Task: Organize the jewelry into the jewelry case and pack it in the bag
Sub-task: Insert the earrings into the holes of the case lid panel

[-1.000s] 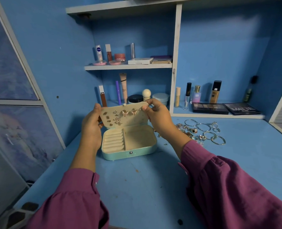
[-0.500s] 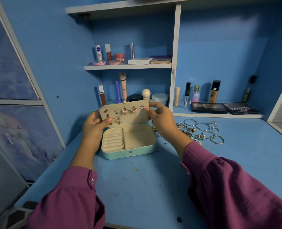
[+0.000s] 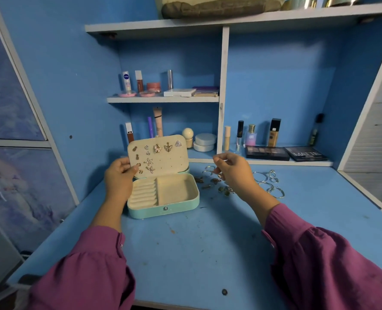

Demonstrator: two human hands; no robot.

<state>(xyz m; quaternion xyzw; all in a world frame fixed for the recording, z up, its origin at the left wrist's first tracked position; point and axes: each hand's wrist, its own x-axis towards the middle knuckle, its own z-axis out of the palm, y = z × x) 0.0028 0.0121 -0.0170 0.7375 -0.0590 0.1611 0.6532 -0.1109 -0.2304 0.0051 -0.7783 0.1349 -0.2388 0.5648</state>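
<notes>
The left hand [image 3: 119, 175] pinches the case [image 3: 163, 198] lid's edge so it stays up near the tabletop's [image 3: 185, 253] back edge. Earrings [image 3: 157, 148] sit on the lid; the tray below looks bare. The right hand [image 3: 234, 173], fingers curled, hangs over loose jewelry [image 3: 266, 182]; I cannot tell if it holds any.

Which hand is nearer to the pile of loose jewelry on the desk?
Right. The right hand hovers over the loose jewelry; the left hand holds the jewelry case lid, across the case from it.
</notes>
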